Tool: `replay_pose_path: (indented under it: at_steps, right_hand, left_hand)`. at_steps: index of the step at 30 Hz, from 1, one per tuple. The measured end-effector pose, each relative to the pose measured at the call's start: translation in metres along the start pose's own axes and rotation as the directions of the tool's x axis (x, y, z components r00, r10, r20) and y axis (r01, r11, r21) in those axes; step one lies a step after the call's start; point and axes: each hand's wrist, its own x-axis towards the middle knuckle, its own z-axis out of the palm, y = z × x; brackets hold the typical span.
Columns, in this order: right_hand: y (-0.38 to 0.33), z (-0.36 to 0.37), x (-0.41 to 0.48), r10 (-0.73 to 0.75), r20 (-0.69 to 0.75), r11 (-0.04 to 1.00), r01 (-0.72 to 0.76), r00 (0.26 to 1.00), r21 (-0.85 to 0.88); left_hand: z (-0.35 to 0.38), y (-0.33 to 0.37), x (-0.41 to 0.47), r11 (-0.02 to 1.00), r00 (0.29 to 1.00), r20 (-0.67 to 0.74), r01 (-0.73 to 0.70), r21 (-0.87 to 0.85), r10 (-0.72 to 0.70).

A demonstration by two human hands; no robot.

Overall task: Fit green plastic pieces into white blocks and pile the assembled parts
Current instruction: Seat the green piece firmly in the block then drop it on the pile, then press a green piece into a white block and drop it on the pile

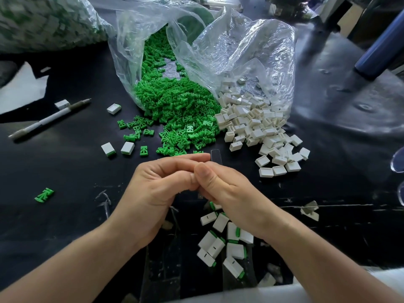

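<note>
A heap of green plastic pieces (179,110) spills from a clear plastic bag (240,51) onto the black table. Beside it on the right lies a heap of white blocks (258,127). My left hand (157,189) and my right hand (227,189) meet in front of the heaps, fingertips pressed together. Whatever is between the fingers is hidden. Under my right wrist lies a pile of assembled parts (225,243), white with green edges. Two more assembled parts (127,147) lie left of the green heap.
A white pen (50,119) lies at the left, with a white block (62,104) by it. A single green piece (44,195) sits at the near left. A full bag of parts (43,20) fills the far left corner. A blue cylinder (380,51) stands at the right.
</note>
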Motion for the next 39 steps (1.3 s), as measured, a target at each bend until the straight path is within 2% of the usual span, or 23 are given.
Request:
replay_pose_path:
  at_steps: [3, 8, 11, 14, 16, 21, 24, 28, 31, 34, 39]
  right_hand:
    - [0.002, -0.001, 0.001, 0.008, -0.005, 1.0, -0.008, 1.0, 0.008]
    - [0.004, -0.004, 0.004, 0.013, -0.02, 0.99, -0.016, 1.0, -0.143]
    - [0.005, -0.015, 0.005, -0.035, -0.199, 0.967, -0.017, 0.979, -0.255]
    - [0.016, -0.034, 0.01, -0.132, -0.426, 0.897, -0.075, 0.895, -0.435]
    - [0.024, -0.045, 0.014, -0.171, -0.493, 0.825, -0.15, 0.853, -0.545]
    - [0.036, -0.054, 0.023, -0.139, -0.505, 0.673, -0.293, 0.852, -0.679]
    - [0.039, -0.055, 0.026, -0.133, -0.498, 0.637, -0.311, 0.857, -0.705]
    - [0.037, -0.055, 0.025, -0.138, -0.484, 0.656, -0.286, 0.864, -0.699]
    - [0.031, -0.051, 0.021, -0.196, -0.481, 0.795, -0.149, 0.855, -0.589]
    - [0.021, -0.039, 0.017, -0.198, -0.374, 0.923, 0.044, 0.906, -0.383]
    - [0.017, -0.015, 0.012, -0.236, -0.19, 0.948, 0.184, 0.953, -0.258]
  left_hand:
    - [-0.002, 0.0, 0.0, 1.0, 1.0, -0.002, 0.012, 0.025, -0.012]
    - [0.0, 0.002, 0.0, 1.0, 1.0, 0.003, 0.022, -0.013, -0.022]
    - [-0.002, 0.002, 0.001, 0.999, 0.999, -0.025, 0.024, 0.025, -0.023]
    - [-0.002, 0.002, 0.0, 0.994, 0.998, -0.021, 0.058, 0.095, -0.056]
    - [0.001, 0.003, -0.003, 0.986, 0.996, 0.024, 0.086, 0.146, -0.091]
    - [0.005, 0.004, -0.008, 0.958, 0.963, 0.182, 0.153, 0.241, -0.2]
    - [0.007, 0.006, -0.009, 0.958, 0.959, 0.195, 0.154, 0.241, -0.203]
    - [0.006, 0.007, -0.008, 0.95, 0.979, 0.118, 0.125, 0.286, -0.165]
    - [0.003, 0.004, -0.006, 0.94, 0.993, 0.007, 0.107, 0.325, -0.116]
    - [-0.001, 0.001, 0.0, 0.945, 0.989, -0.132, 0.101, 0.312, -0.062]
    - [0.001, 0.002, 0.001, 0.958, 0.991, -0.125, 0.089, 0.272, -0.056]
